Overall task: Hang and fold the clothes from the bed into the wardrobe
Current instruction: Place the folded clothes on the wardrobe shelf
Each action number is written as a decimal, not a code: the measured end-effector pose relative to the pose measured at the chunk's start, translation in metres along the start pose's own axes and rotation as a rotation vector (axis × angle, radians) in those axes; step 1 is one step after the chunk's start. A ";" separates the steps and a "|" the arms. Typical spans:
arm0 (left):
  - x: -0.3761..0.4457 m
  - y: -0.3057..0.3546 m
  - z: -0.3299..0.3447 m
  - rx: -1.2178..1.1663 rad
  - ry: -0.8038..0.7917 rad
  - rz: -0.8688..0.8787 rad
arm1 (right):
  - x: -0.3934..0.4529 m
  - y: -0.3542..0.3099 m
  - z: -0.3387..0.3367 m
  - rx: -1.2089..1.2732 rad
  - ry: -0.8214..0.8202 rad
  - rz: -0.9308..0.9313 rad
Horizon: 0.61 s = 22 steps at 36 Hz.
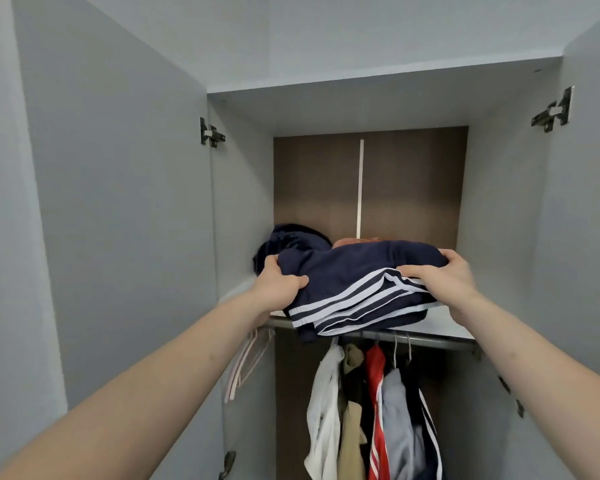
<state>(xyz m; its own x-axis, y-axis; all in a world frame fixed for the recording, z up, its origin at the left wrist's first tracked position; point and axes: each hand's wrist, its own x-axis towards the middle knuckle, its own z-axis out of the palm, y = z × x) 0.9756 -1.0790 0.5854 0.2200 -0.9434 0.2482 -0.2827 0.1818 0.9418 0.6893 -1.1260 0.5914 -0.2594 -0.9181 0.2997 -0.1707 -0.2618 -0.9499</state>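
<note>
A folded navy garment with white stripes (354, 289) rests at the front edge of the wardrobe's upper shelf (454, 325), partly overhanging it. My left hand (279, 284) grips its left side and my right hand (445, 280) grips its right side. Behind it on the shelf lie another dark navy garment (291, 239) and an orange-brown item (355, 241), mostly hidden.
Under the shelf runs a metal rail (413, 337) with hanging clothes: white (324, 403), beige (352, 441), red striped (376, 410), grey-blue (397, 427). Empty pale hangers (243, 365) hang at the left. Both grey doors (118, 202) stand open at my sides.
</note>
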 end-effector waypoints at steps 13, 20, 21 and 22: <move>0.156 -0.009 0.138 -0.085 -0.132 -0.058 | 0.179 0.030 -0.034 -0.087 0.191 0.032; 0.223 -0.007 0.202 -0.016 -0.092 -0.052 | 0.253 0.051 -0.038 -0.166 0.305 0.014; 0.232 -0.005 0.209 0.002 -0.086 -0.056 | 0.259 0.056 -0.037 -0.167 0.328 0.005; 0.240 -0.003 0.215 0.012 -0.086 -0.061 | 0.264 0.061 -0.037 -0.164 0.354 -0.002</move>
<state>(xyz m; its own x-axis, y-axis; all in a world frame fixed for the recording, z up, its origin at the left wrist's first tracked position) 0.8284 -1.3652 0.5935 0.1561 -0.9731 0.1697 -0.2824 0.1207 0.9517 0.5754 -1.3735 0.6159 -0.5657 -0.7510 0.3407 -0.3136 -0.1862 -0.9311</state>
